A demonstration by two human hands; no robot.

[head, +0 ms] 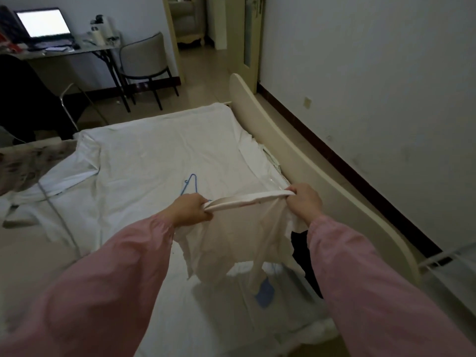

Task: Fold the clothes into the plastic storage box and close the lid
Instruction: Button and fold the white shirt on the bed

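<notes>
Head view, dim room. The left hand [190, 211] and right hand [304, 202], both in pink sleeves, each clench one end of a white hanger [247, 199]; the fingertips are hidden underneath. A white garment [239, 240] hangs from the hanger above the near right part of the bed sheet [144, 150], its shape hard to make out. Behind it a clear plastic shape [265, 292] with a blue part is mostly covered and cannot be identified. A blue wire hanger [192, 185] lies just beyond the left hand, partly hidden. A dark item [301, 249] at the right is cut off by the right sleeve
</notes>
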